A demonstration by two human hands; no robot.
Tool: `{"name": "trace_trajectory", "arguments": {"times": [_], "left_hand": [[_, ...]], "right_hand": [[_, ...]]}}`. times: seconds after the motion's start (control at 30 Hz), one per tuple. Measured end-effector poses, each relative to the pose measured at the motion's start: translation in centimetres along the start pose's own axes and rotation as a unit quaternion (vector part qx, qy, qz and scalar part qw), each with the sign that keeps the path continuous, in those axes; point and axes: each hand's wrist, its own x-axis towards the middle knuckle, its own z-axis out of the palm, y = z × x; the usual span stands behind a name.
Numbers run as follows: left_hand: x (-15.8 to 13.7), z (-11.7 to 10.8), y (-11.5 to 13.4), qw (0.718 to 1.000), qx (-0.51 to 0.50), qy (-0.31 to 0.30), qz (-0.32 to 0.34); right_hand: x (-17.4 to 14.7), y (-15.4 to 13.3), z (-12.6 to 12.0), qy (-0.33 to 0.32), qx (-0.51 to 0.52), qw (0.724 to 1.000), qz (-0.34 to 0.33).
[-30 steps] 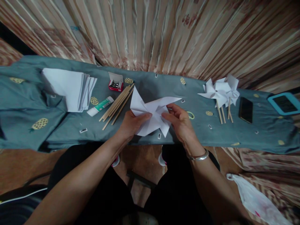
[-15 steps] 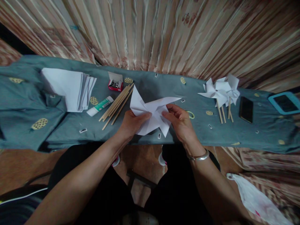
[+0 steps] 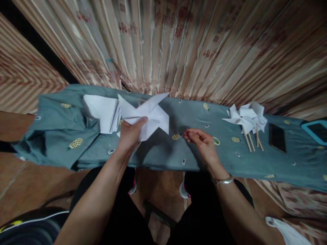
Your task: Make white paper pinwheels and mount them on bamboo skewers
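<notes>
My left hand (image 3: 129, 136) is closed on a white folded-paper pinwheel (image 3: 155, 115), its thumb pressed near the middle where the points meet. The pinwheel is raised over the table and covers most of what lies behind it; only bits of the wooden sticks show past its edges. To its right, my right hand (image 3: 203, 143) is above the cloth, apart from the paper. Its fingers are curled in and the thumb meets them; whether something small is between them I cannot make out. A pale green ring (image 3: 216, 141) lies just beyond this hand.
A stack of white paper (image 3: 100, 114) lies left on the grey-green tablecloth (image 3: 163, 154). At the right are white paper pinwheels (image 3: 244, 117) on wooden sticks (image 3: 249, 141), a dark phone (image 3: 277, 137) and a blue-framed device (image 3: 315, 131). A pleated curtain (image 3: 163, 51) hangs behind the table.
My right hand has let go of the pinwheel and drawn away from it. My left hand has carried the pinwheel left, over the sticks. The camera view has shifted too.
</notes>
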Motion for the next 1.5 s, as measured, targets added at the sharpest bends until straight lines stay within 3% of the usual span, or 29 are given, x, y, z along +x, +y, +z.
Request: {"name": "trace_trajectory", "arguments": {"times": [0.13,0.2,0.33,0.43,0.53,0.67,0.83,1.03,1.17,1.5], "left_hand": [[3.1,-3.2,2.8,0.991,-0.053,0.086,0.092],[4.1,-4.5,3.6,0.987,-0.073,0.099,0.102],[4.9,-5.8,4.3,0.981,-0.092,0.139,0.098],[5.0,-5.8,4.4,0.98,-0.095,0.142,0.102],[5.1,-5.7,4.3,0.979,-0.103,0.137,0.114],[5.3,-5.8,4.1,0.979,-0.103,0.131,0.119],[5.6,-6.1,4.2,0.982,-0.086,0.124,0.111],[5.7,-6.0,4.2,0.983,-0.085,0.12,0.112],[5.7,-5.8,4.2,0.984,-0.085,0.121,0.103],[5.3,-5.2,4.2,0.983,-0.093,0.119,0.106]], "right_hand": [[0.6,1.2,2.8,-0.041,-0.089,0.994,-0.047],[1.6,0.5,4.9,-0.079,-0.175,0.976,-0.102],[5.1,-2.4,10.1,-0.155,-0.362,0.889,-0.234],[8.0,-3.9,13.6,-0.203,-0.507,0.784,-0.296],[9.9,-4.2,15.9,-0.22,-0.545,0.749,-0.306],[11.0,-4.1,17.4,-0.238,-0.559,0.728,-0.317],[11.4,-4.7,18.4,-0.244,-0.55,0.725,-0.335],[12.3,-5.0,18.5,-0.277,-0.628,0.645,-0.335],[12.6,-5.0,18.4,-0.279,-0.66,0.619,-0.321],[12.6,-5.4,18.6,-0.272,-0.679,0.617,-0.292]]}}
